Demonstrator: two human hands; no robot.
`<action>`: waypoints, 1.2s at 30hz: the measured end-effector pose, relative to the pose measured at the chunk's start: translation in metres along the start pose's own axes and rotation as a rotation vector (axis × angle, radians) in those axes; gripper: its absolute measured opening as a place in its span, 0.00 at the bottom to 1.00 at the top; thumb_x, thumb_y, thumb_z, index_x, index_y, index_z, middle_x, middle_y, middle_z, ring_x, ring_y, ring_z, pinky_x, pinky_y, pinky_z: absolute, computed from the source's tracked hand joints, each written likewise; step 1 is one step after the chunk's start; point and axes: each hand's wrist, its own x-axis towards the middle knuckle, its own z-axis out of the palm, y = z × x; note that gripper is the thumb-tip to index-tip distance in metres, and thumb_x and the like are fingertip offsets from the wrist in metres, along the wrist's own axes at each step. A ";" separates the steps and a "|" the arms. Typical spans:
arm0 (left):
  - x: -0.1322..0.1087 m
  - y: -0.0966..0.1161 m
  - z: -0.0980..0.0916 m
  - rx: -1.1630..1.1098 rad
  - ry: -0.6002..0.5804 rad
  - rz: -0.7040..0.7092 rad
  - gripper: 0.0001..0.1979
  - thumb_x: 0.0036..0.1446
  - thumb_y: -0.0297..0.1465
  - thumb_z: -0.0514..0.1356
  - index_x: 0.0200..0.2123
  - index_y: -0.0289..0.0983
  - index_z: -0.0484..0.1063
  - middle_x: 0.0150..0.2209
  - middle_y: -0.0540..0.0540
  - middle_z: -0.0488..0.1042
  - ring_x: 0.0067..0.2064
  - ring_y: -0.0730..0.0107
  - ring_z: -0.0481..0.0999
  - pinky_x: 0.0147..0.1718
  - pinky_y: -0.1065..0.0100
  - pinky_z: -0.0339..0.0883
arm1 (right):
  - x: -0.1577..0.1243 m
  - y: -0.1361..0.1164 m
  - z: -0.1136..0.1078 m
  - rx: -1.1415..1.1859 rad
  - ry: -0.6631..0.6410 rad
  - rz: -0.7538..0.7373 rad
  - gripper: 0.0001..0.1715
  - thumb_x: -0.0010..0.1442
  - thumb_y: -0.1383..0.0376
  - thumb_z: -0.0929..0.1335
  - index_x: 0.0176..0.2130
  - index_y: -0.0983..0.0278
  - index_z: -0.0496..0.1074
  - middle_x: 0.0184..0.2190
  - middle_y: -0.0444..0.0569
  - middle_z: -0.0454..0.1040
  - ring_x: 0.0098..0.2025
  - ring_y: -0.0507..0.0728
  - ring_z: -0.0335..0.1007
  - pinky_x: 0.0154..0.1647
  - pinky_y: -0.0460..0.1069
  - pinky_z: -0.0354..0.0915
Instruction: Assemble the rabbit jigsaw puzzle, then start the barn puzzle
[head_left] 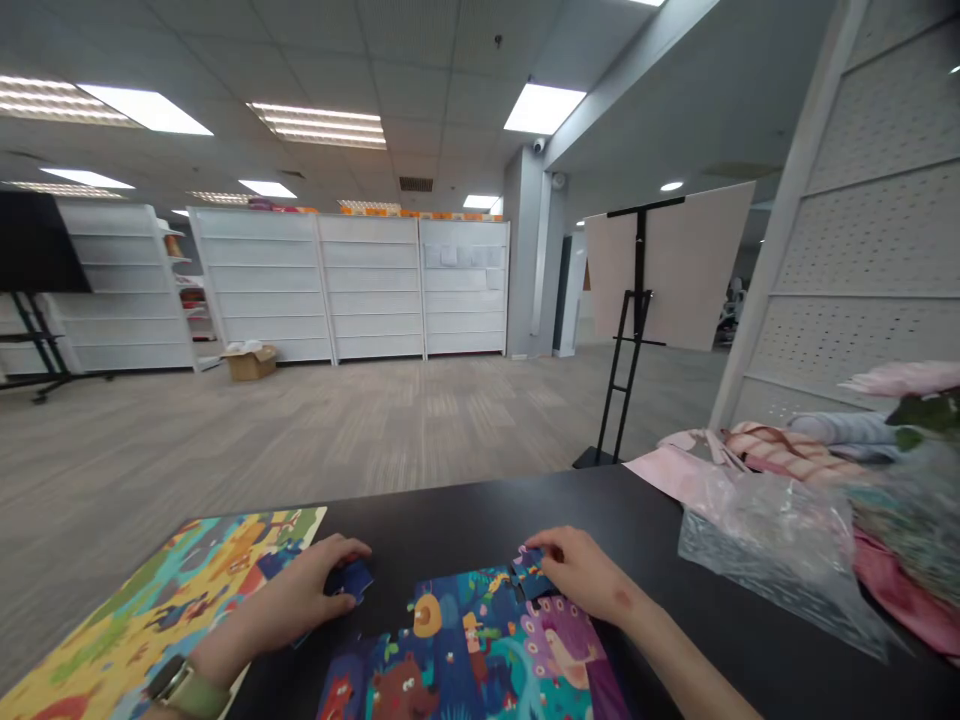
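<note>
Open rm, grey carpet (300, 430) underfoot, ceiling panel lights overhead. White shelving units (367, 285) along far wall; cardboard box (251, 362) on floor at shelf base. Black easel stand (636, 330) w/ pale board (697, 265) mid-room, perforated white panel (877, 200) at R of view.

Fg: black table (600, 510). Part-built jigsaw puzzle (465, 640) at near table edge, btwn both hands; blue ground, cartoon animals, incomplete along upper edge. Printed colourful board (165, 610) at L, well apart from jigsaw, w/ yellow, green and teal areas.

Left hand (289, 600), green-strap wristwatch (184, 685) on wrist: fingers curled, closed over dark blue jigsaw piece (354, 580), piece gripped just above L part of puzzle, not clearly touching it. Right hand (577, 575): fingers pressed together, tips on patterned jigsaw piece (532, 572) at puzzle's upper R edge; true pinch vs. light contact: cannot tell.

R side of table: clear plastic bag (772, 550) near R hand, folded textiles (795, 455) behind it, pink cloth (907, 590) at far R, partly hanging over table edge.
</note>
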 end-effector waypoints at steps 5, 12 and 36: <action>0.001 -0.002 0.001 -0.015 0.003 0.007 0.25 0.49 0.33 0.63 0.53 0.41 0.74 0.52 0.44 0.76 0.54 0.53 0.74 0.56 0.57 0.65 | 0.002 -0.005 0.001 0.175 0.007 -0.029 0.25 0.59 0.65 0.61 0.54 0.64 0.73 0.36 0.47 0.77 0.29 0.53 0.71 0.29 0.47 0.66; 0.001 -0.003 0.001 -0.018 -0.011 0.013 0.26 0.49 0.32 0.63 0.53 0.42 0.74 0.53 0.44 0.75 0.55 0.53 0.74 0.56 0.57 0.65 | 0.002 -0.003 0.001 0.252 -0.037 -0.109 0.17 0.62 0.62 0.64 0.49 0.62 0.74 0.36 0.47 0.82 0.38 0.57 0.76 0.43 0.51 0.68; 0.002 -0.004 0.003 -0.020 0.000 0.023 0.24 0.48 0.33 0.62 0.52 0.43 0.75 0.51 0.45 0.76 0.52 0.54 0.75 0.54 0.58 0.67 | 0.009 -0.002 0.000 0.554 0.121 -0.015 0.26 0.53 0.59 0.71 0.52 0.64 0.71 0.33 0.47 0.79 0.36 0.57 0.76 0.43 0.52 0.70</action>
